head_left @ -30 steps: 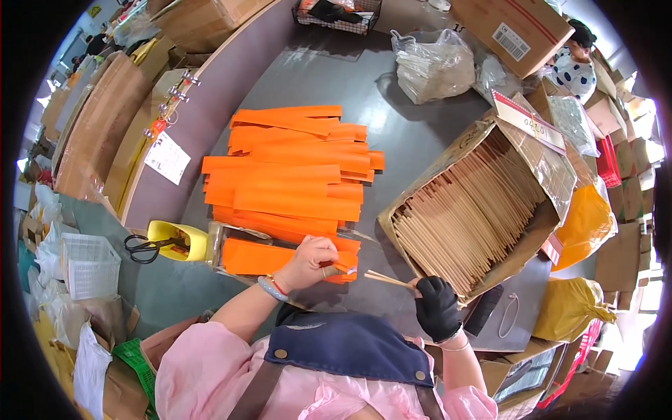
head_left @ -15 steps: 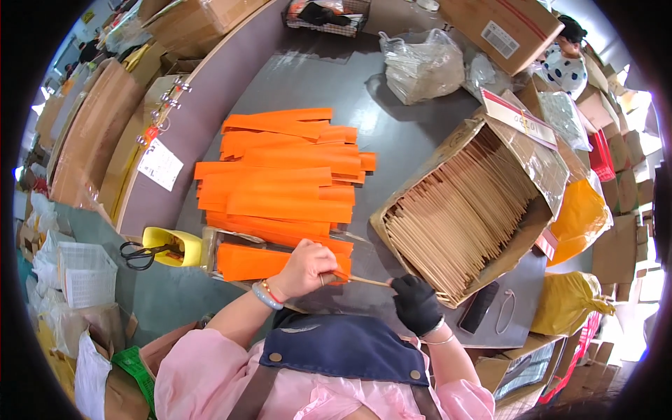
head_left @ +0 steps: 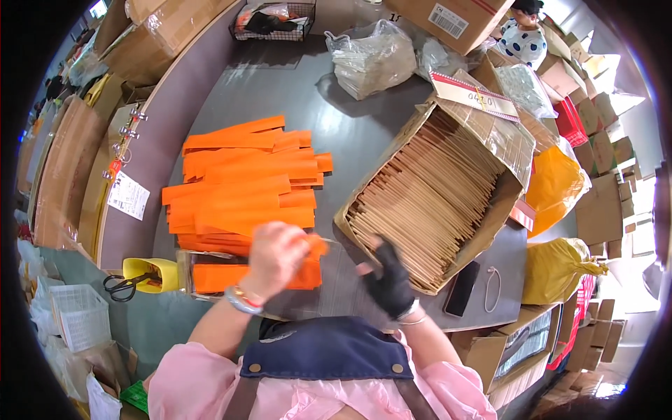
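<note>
My left hand (head_left: 275, 257) is blurred above the near end of the orange strips, its fingers closed on an orange strip (head_left: 318, 246) that curls out past the fingertips. Flat orange strips (head_left: 241, 199) lie in a loose, overlapping pile beyond it. More of them rest in a shallow tray (head_left: 185, 269) below the hand. My right hand (head_left: 388, 280), in a black glove with bare fingertips, is beside the near left corner of a cardboard box (head_left: 350, 227). Its thumb and fingers are apart, with nothing seen between them. Thin wooden sticks (head_left: 427, 196) fill the box in rows.
A yellow container (head_left: 159, 275) with black-handled scissors (head_left: 122, 287) hangs at the table's left edge. On the right lie a dark phone (head_left: 462, 288) and a thin loop (head_left: 492, 290). Plastic bags (head_left: 371, 59) and a wire basket (head_left: 273, 21) stand at the back. A person (head_left: 523, 38) is at far right.
My hands have moved apart; the stick that stretched between them no longer shows there. The left hand has lifted with the orange strip, and the right has opened near the box. The view has shifted.
</note>
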{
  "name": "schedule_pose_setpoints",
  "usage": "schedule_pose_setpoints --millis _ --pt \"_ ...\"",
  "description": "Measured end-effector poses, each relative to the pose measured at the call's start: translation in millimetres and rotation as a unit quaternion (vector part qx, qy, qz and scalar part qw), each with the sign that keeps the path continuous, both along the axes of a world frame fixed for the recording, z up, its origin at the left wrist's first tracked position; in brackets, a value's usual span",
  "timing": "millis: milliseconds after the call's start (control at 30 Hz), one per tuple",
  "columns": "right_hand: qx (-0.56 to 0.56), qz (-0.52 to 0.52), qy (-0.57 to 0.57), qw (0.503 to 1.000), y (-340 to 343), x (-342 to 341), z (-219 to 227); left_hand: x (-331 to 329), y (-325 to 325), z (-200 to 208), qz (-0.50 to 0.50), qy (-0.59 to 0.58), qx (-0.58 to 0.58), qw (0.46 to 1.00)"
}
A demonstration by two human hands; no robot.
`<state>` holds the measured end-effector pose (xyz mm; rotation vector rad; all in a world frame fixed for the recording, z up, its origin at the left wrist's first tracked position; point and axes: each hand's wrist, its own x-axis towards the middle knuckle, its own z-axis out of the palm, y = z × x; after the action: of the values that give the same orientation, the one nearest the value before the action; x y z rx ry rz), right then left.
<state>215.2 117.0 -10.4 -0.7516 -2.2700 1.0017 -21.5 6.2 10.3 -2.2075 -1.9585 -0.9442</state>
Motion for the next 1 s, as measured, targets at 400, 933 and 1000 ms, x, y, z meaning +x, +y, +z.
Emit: schedule_pose_setpoints --millis 400,933,1000 --pt "0.217 -0.131 -0.297 0.921 29.9 43.8 -38.6 6.0 -38.7 -69.4 0.068 -0.13 -0.03 0.989" --pt "0.07 -0.008 -0.245 0.967 8.2 48.0 22.6 -6.9 -41.3 -71.2 -0.003 -0.232 -0.097 0.968" --pt "0.069 0.022 -0.237 0.969 2.1 44.3 28.7 -7.1 -41.6 -75.4 -0.002 -0.245 -0.093 0.965"
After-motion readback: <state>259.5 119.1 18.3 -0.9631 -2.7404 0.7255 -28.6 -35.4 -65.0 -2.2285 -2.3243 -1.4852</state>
